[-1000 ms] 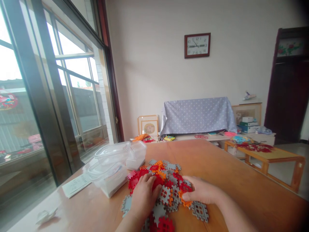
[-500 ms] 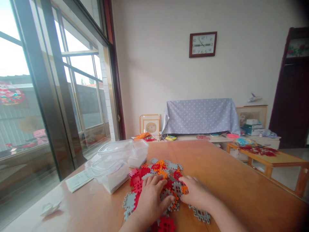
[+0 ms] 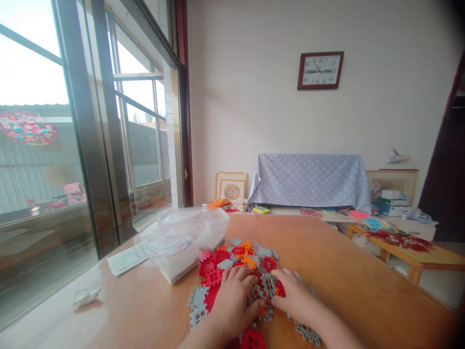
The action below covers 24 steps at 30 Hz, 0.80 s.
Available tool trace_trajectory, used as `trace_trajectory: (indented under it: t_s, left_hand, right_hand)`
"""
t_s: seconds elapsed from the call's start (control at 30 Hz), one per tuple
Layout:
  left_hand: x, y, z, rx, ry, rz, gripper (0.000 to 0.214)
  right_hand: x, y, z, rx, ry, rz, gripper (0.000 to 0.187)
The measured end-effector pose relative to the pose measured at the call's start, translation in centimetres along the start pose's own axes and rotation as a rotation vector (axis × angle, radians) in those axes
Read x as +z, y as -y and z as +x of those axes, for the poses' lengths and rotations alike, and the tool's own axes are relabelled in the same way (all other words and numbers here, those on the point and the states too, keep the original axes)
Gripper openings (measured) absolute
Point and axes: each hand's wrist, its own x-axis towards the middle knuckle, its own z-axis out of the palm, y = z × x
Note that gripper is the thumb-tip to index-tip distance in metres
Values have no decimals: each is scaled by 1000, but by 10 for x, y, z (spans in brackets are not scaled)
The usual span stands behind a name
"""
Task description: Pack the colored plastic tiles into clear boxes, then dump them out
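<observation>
A heap of flat, notched plastic building pieces lies on the wooden table. Red pieces [image 3: 212,277], grey pieces [image 3: 199,295] and orange pieces [image 3: 249,261] overlap in it. My left hand [image 3: 234,303] rests palm down over the near middle of the heap, thumb apart from the fingers, hiding the pieces under it. At the heap's right edge is my right hand [image 3: 296,293], fingers bent and thumb apart, beside a grey windowed piece [image 3: 269,284] and a small red piece [image 3: 280,289]. Another grey piece [image 3: 308,333] lies under the right forearm; a red one [image 3: 253,338] is nearest me.
Clear plastic containers [image 3: 178,264] stand left of the heap, with a paper sheet [image 3: 127,259] beside them. A crumpled tissue [image 3: 86,296] lies at the left of the wooden table [image 3: 345,271]. Beyond the table is a low wooden bench [image 3: 436,257] on the right.
The view has swung slightly left, so the scene sits further right. Both hands stay over the heap. Beside my right thumb, red now shows where an orange piece was.
</observation>
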Motion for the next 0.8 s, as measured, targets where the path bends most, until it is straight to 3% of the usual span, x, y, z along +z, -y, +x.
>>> trace_trajectory:
  t_s: [0.2,0.37,0.47,0.6,0.7,0.8]
  left_hand:
    - [3,2,0,-20,-8,-12,44]
    - [4,5,0,-36,-24,-24,49]
    - [5,6,-1,-38,-25,-20,51]
    - [8,7,-2,-24,-31,-21,59]
    - [10,8,-1,-24,-50,-18,68]
    - [9,8,-1,-16,-52,-11,68]
  right_hand:
    - [9,-5,7,18,-86,52,16]
    - [8,-12,16,86,-181,228,9]
    - [1,-2,14,118,-194,565,27]
    - [-8,20,2,61,-41,1116,65]
    - [-14,25,-3,12,1,1266,69]
    - [-22,16,-1,37,-32,1271,62]
